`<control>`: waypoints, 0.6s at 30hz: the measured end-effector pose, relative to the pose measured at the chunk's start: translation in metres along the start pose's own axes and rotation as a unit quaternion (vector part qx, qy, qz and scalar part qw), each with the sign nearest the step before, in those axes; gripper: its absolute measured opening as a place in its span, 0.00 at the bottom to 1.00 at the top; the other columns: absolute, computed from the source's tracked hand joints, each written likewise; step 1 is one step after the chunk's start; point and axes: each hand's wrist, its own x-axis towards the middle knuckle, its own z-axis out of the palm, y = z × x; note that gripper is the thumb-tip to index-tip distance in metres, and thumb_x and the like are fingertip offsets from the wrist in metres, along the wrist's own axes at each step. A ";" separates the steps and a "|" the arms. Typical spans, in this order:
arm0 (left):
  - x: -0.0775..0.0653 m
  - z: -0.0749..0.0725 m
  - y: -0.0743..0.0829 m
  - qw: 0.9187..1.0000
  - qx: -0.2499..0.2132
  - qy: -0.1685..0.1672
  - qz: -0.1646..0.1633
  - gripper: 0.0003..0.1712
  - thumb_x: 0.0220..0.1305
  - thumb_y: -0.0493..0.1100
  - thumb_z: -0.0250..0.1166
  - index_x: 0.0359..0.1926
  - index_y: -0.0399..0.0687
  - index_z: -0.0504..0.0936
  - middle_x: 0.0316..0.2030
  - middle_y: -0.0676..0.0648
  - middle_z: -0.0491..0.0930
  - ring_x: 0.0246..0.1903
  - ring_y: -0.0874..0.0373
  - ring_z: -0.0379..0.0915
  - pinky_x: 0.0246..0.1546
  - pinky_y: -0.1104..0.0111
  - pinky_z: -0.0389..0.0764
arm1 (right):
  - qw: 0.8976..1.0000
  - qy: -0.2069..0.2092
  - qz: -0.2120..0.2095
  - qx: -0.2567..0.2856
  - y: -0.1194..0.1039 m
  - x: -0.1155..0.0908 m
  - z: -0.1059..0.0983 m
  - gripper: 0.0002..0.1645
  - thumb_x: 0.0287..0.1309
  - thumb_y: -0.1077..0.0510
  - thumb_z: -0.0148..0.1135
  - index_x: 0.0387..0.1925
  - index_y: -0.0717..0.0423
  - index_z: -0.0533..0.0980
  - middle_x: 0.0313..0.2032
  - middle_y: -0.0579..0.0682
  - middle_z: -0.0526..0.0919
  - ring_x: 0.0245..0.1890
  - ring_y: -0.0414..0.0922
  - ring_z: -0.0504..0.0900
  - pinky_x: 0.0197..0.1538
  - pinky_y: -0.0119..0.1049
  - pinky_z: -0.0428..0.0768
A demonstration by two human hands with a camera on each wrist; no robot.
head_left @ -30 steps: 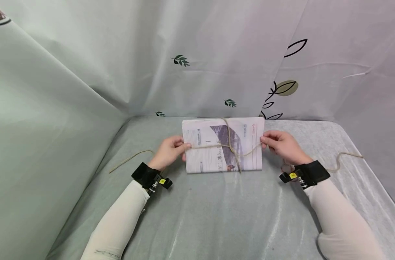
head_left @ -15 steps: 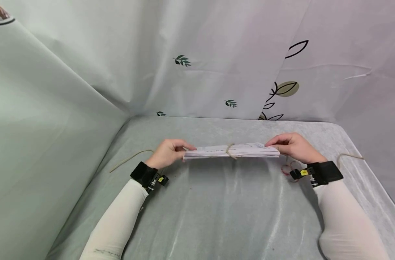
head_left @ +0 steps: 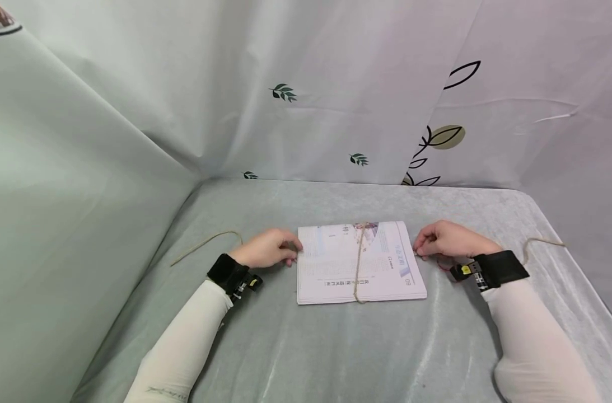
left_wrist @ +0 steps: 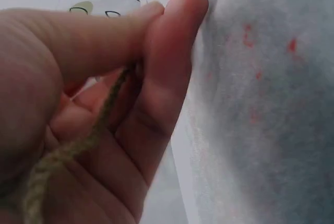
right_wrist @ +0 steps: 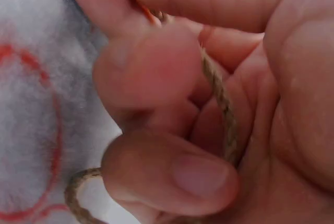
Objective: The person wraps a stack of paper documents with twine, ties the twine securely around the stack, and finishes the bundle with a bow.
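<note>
A flat stack of folded newspapers [head_left: 328, 268] lies in the middle of the table, printed side up. One strand of twine [head_left: 358, 263] runs over it from the far edge to the near edge. At the stack's left edge is my left hand [head_left: 271, 248]; in the left wrist view its thumb and fingers pinch a length of twine [left_wrist: 99, 130]. My right hand [head_left: 449, 239] is by the right edge, fingers curled round twine [right_wrist: 224, 109] that crosses the palm in the right wrist view. The stack's underside is hidden.
A loose twine end [head_left: 200, 245] trails on the grey tablecloth [head_left: 306, 352] left of the left hand. Another twine end [head_left: 542, 240] lies near the table's right edge. Red curved marks [right_wrist: 55, 156] show on the cloth by the right hand. Curtains hang behind and at the left.
The newspaper stack has tipped over from its crossed-twine face, through edge-on, to lying with its other face up, nearer me. Both hands have come off its side edges and still hold the twine.
</note>
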 end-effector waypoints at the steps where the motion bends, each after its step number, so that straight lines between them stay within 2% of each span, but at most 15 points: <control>1: 0.001 0.000 0.000 1.000 0.027 0.012 -0.002 0.09 0.79 0.32 0.68 0.55 0.39 0.89 0.39 0.48 0.88 0.37 0.57 0.84 0.41 0.63 0.83 | 1.000 0.006 -0.002 -0.009 0.000 0.000 0.000 0.02 0.70 0.61 0.73 0.42 0.56 0.87 0.31 0.49 0.85 0.23 0.42 0.76 0.27 0.36 0.78; 4: 0.003 0.004 -0.001 0.994 0.095 0.043 -0.012 0.10 0.80 0.32 0.66 0.57 0.36 0.87 0.48 0.44 0.87 0.46 0.54 0.84 0.52 0.57 0.84 | 0.999 0.029 -0.009 -0.043 0.000 0.003 0.000 0.04 0.74 0.58 0.71 0.41 0.54 0.88 0.30 0.47 0.85 0.23 0.42 0.75 0.27 0.35 0.75; 6: 0.005 0.007 -0.001 0.991 0.118 0.054 -0.025 0.13 0.82 0.32 0.63 0.60 0.33 0.85 0.51 0.41 0.87 0.49 0.51 0.82 0.57 0.54 0.83 | 0.997 0.045 -0.011 -0.059 -0.001 0.006 0.003 0.06 0.76 0.56 0.70 0.43 0.55 0.88 0.31 0.46 0.86 0.25 0.42 0.76 0.29 0.35 0.75; 8: 0.007 0.010 -0.001 0.990 0.124 0.058 -0.036 0.16 0.82 0.33 0.61 0.64 0.31 0.84 0.53 0.38 0.87 0.49 0.49 0.81 0.57 0.52 0.83 | 0.995 0.065 -0.010 -0.070 -0.002 0.010 0.007 0.10 0.78 0.54 0.70 0.48 0.57 0.86 0.34 0.47 0.87 0.26 0.44 0.79 0.30 0.38 0.78; 12: 0.009 0.014 -0.002 0.989 0.125 0.066 -0.045 0.19 0.83 0.33 0.60 0.68 0.31 0.82 0.57 0.36 0.86 0.48 0.49 0.80 0.58 0.52 0.82 | 0.985 0.121 -0.018 -0.120 -0.005 0.020 0.018 0.22 0.77 0.53 0.69 0.61 0.63 0.81 0.46 0.55 0.87 0.36 0.49 0.83 0.40 0.45 0.81; 15: 0.009 0.015 -0.003 0.990 0.113 0.071 -0.046 0.19 0.83 0.33 0.60 0.69 0.31 0.82 0.58 0.36 0.86 0.50 0.49 0.81 0.59 0.51 0.82 | 0.972 0.163 -0.027 -0.166 -0.008 0.025 0.026 0.29 0.77 0.53 0.68 0.70 0.66 0.75 0.56 0.66 0.80 0.47 0.57 0.83 0.50 0.54 0.81; 18: 0.010 0.015 -0.005 0.992 0.097 0.073 -0.043 0.20 0.84 0.33 0.60 0.70 0.31 0.81 0.60 0.34 0.86 0.55 0.46 0.83 0.61 0.50 0.82 | 0.964 0.179 -0.042 -0.191 -0.009 0.027 0.032 0.33 0.78 0.55 0.67 0.76 0.66 0.72 0.65 0.71 0.73 0.55 0.63 0.82 0.57 0.62 0.80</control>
